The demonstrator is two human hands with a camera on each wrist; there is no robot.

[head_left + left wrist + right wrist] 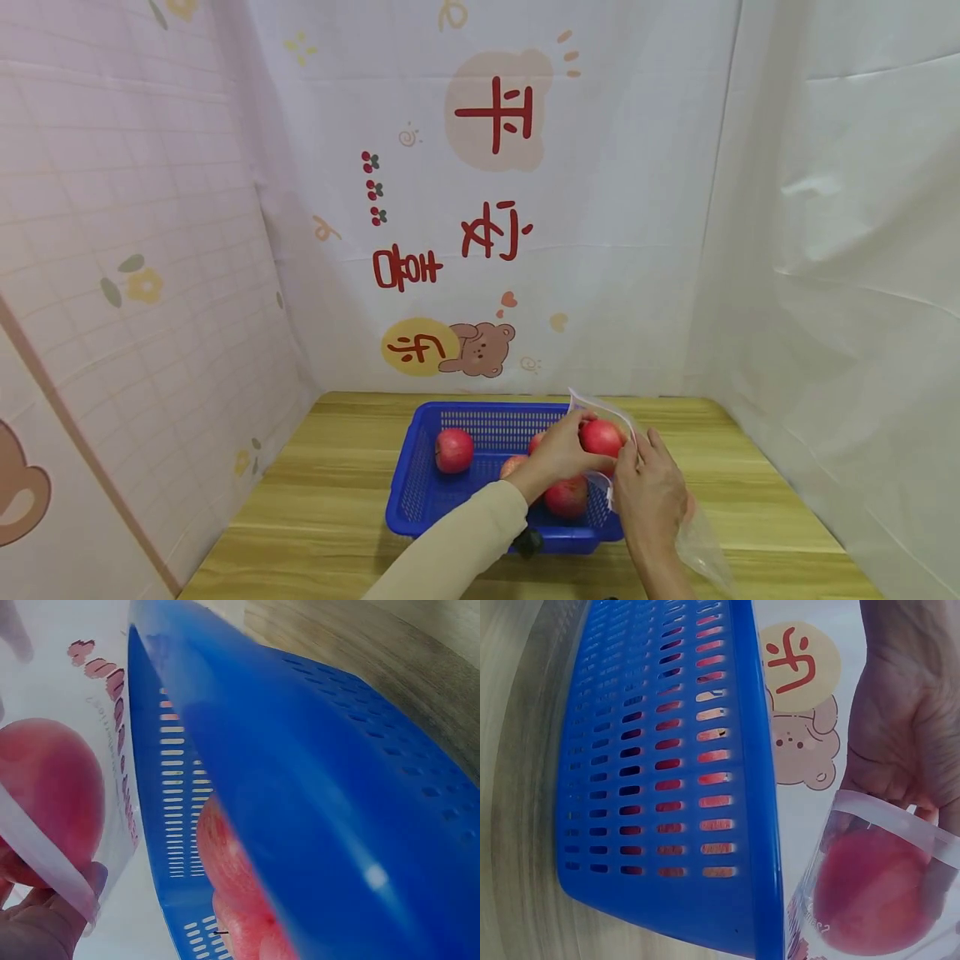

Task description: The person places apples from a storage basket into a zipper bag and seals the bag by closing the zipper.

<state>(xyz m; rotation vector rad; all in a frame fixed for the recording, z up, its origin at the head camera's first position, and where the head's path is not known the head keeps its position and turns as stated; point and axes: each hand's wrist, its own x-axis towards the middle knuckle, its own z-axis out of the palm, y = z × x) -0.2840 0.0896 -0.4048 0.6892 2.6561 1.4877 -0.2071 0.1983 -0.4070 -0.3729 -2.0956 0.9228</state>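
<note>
My left hand [561, 452] holds a red apple [602, 438] at the mouth of a clear zip bag [703, 543], above the right end of the blue basket. My right hand [651, 493] pinches the bag's rim on the near right side, and the rest of the bag hangs below it. In the right wrist view, the apple [874, 892] shows through the plastic, with the bag's pale rim across the fingers. Red lettering marks the bag [116, 690] in the left wrist view. Part of the apple is hidden behind fingers.
The blue slotted basket [401, 483] stands on a wood-grain table [300, 492]. One apple [454, 451] lies at its left; several others, including a front apple [567, 498], lie at its right, partly covered by my left arm. Printed white cloth [615, 208] encloses the table.
</note>
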